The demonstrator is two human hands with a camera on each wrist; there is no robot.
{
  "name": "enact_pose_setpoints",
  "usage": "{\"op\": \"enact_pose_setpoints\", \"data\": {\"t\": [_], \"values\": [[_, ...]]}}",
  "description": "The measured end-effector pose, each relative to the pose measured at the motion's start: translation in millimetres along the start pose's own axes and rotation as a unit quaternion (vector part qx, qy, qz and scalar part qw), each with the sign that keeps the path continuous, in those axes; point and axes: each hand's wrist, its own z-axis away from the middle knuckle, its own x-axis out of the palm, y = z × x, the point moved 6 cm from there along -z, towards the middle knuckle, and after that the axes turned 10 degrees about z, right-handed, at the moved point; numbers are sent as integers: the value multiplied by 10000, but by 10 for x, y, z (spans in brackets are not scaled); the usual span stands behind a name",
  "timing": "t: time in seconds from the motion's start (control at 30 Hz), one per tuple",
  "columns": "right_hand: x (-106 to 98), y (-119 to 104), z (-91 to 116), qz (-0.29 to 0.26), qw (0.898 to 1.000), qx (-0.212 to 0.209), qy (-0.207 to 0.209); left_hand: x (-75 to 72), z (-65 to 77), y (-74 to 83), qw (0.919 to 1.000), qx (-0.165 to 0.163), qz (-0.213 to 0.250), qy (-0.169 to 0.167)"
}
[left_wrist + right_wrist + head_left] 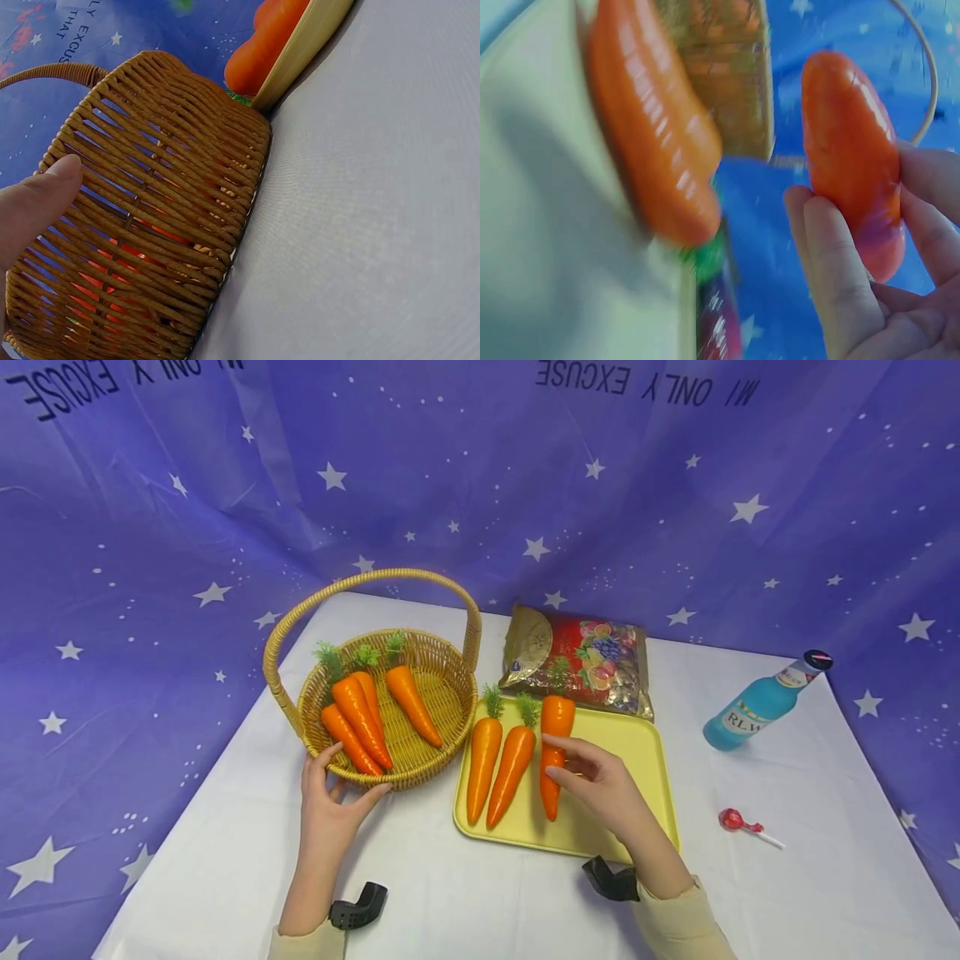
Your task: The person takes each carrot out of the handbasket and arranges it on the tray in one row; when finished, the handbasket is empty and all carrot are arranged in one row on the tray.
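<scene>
Orange toy carrots with green tops are split between a wicker basket [455, 758] and a yellow tray [615, 752]. My right hand [596, 781] holds one carrot [557, 717] between thumb and fingers above the tray. The right wrist view shows this carrot [851, 142] lifted off the tray surface. Two other carrots [483, 768] lie side by side on the tray's left part. My left hand [330, 806] grips the basket's near rim, its thumb [66, 166] against the outer wall in the left wrist view. Several carrots [362, 718] lie inside the basket.
Behind the tray lies a red and gold printed bag [577, 660]. A blue bottle [761, 706] leans at the right, with a red lollipop [735, 820] in front of it. The basket's tall handle [375, 578] arches over its opening. A starry purple cloth [480, 485] hangs behind the table.
</scene>
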Motion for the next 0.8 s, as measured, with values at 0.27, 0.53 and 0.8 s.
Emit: {"op": "enact_pose_setpoints", "data": {"t": [0.27, 0.53, 0.8], "values": [[-38, 412, 166, 566, 9956, 750, 34, 2, 4, 13, 10000, -10, -18, -13], [177, 482, 107, 997, 9910, 881, -124, 7, -1, 7, 10000, 13, -5, 18], [343, 332, 9, 1973, 9764, 874, 39, -5, 0, 9, 10000, -20, -21, 11]]}}
